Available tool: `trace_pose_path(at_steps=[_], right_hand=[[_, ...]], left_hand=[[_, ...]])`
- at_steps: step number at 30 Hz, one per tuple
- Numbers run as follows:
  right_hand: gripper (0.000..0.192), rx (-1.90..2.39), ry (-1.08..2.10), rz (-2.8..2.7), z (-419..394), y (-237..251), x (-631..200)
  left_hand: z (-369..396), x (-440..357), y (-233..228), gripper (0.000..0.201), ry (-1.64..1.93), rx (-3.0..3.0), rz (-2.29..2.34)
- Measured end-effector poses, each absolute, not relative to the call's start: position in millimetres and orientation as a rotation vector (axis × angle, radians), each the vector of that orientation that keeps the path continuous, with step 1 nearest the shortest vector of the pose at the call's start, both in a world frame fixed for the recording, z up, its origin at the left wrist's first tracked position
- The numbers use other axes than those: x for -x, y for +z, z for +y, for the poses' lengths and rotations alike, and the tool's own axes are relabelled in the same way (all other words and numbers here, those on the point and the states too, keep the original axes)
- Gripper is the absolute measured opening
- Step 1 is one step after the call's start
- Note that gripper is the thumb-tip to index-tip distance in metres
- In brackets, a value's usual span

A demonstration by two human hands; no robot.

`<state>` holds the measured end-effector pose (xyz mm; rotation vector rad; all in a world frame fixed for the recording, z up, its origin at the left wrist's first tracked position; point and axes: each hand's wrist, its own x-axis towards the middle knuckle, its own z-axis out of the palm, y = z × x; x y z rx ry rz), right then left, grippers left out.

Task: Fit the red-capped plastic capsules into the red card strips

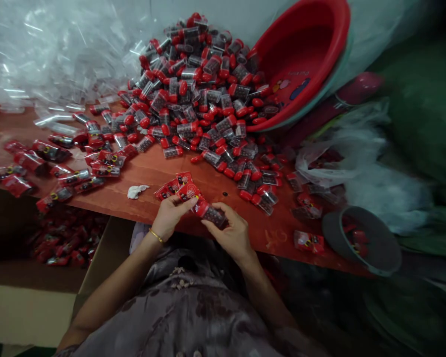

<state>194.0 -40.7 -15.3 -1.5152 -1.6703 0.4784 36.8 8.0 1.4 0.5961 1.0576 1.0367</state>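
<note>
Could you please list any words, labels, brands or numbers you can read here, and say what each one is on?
None can be read.
Red label at the left hand: white print, blurred.
Small vial in the right hand: no legible text.
Red basin: coloured marks inside, too blurred.
Table: faint scrawl near the edge, unreadable.

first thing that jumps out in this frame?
The heap of small red-capped clear containers at the table's far side, spilling from a tipped red basin at upper right. At the near edge, the left hand and right hand hold one container with a red label.
</note>
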Motion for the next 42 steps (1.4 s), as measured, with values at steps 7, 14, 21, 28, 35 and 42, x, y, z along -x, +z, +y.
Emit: trace_pose_path(at_steps=[7, 14, 21, 28, 35, 42], right_hand=[[0.027, 1.570, 0.497, -1.502, -30.2, -24.6, -174.3], [0.031, 1.484, 0.682, -1.450, -25.3, -29.9, -160.7], [0.020, 1.383, 1.146, -1.194, -27.8, -28.2, -165.2], [0.025, 1.303, 1.210, -1.063, -13.6, -27.8, -160.8], [0.031, 1.345, 0.785, -1.421, 6.0, -38.8, -144.5], [0.035, 1.938, -0.074, -1.687, 8.2, -45.4, -213.8]], left_hand=[[4.6, -52.1, -12.9, 0.039, 1.117, -0.461, 1.050], [11.5, -50.2, -14.7, 0.041, 1.137, -0.361, 1.025], [13.6, -45.3, -15.4, 0.035, 1.111, -0.390, 1.003], [9.1, -44.1, -8.7, 0.034, 1.048, -0.488, 0.921], [19.5, -13.3, -4.8, 0.037, 0.831, -0.328, 0.945], [83.9, 110.7, 19.3, 0.026, 1.357, -0.292, 1.189]])
